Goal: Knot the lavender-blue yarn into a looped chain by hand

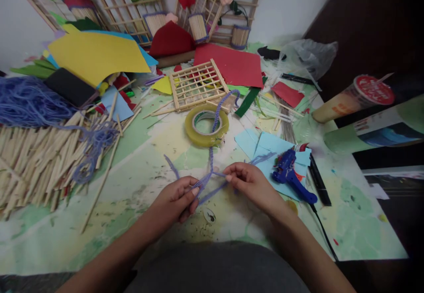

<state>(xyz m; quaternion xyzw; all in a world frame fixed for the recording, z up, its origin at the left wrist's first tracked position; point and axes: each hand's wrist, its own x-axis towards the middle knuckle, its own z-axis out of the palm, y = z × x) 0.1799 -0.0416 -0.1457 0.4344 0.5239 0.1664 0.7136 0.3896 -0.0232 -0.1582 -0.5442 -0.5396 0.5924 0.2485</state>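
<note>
Purple yarn strands fan out from a thin braid (216, 118), which runs through the hole of a yellow tape roll (191, 128) and curls beyond it. Below the roll, my left hand (183, 197) is closed on some of the strands. The thumb and forefinger of my right hand (247, 179) pinch another strand, pulled out to the right of the braid's lower end. Loose yarn ends lie beside both hands on the table.
Wooden sticks (36, 165) and a purple yarn heap (29, 103) lie left. A stick lattice (198, 84) and red sheet (228, 63) sit behind the roll. Rightward are a blue glue gun (291, 176) with its cord, a drink cup (347, 100) and a bottle (374, 127).
</note>
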